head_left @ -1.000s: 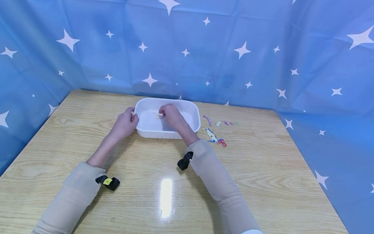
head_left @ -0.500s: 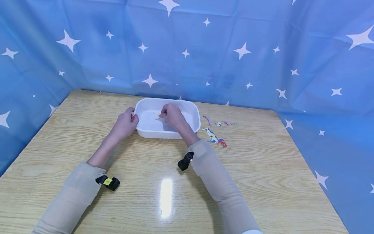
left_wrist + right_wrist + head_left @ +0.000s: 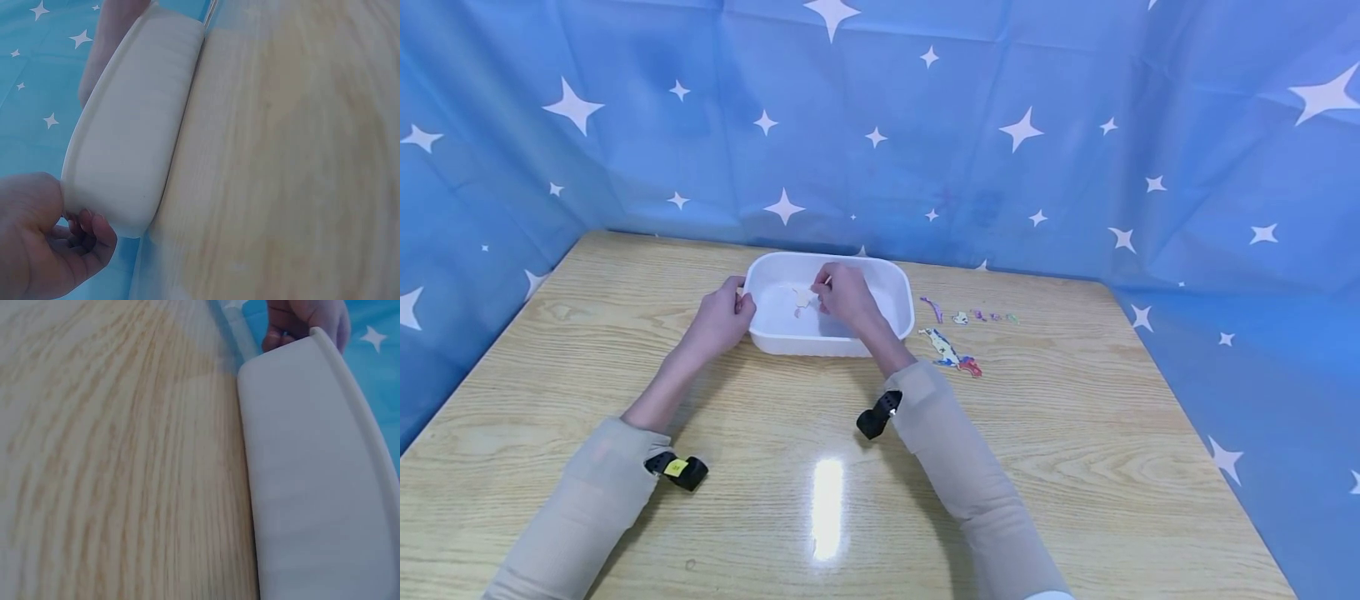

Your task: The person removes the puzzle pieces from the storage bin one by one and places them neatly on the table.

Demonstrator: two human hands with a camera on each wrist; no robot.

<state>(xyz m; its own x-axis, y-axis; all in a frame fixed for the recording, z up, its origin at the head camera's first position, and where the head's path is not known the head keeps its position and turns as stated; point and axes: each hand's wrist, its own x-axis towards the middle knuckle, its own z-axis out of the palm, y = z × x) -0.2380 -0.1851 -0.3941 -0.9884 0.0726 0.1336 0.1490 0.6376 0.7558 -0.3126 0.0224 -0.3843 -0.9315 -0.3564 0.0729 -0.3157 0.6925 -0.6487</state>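
Observation:
A white rectangular plastic basin [image 3: 808,344] stands near the back of the table. At its left end my left hand [image 3: 722,315] grips the rim, thumb and curled fingers around the wall; in the left wrist view, the left hand [image 3: 44,234] shows at the basin's corner. My right hand [image 3: 844,296] reaches inside with bent fingers, the fingertips right at the edge of a thin pale irregular piece [image 3: 803,297]. I cannot tell whether they pinch it. A smaller pale bit [image 3: 797,313] lies just below that piece. The basin wall hides the right hand's work in both wrist views.
Right of the basin lie a flat pale, blue and red cut-out [image 3: 943,346], a purple strip [image 3: 933,309], a small pale piece [image 3: 960,317] and several tiny coloured bits [image 3: 978,315]. A blue star-patterned curtain [image 3: 880,167] hangs behind the wooden table [image 3: 1075,450].
The right fingertips have shifted slightly up and spread within the basin. More of the pale piece shows now, with a small bit below it. The left hand keeps its grip.

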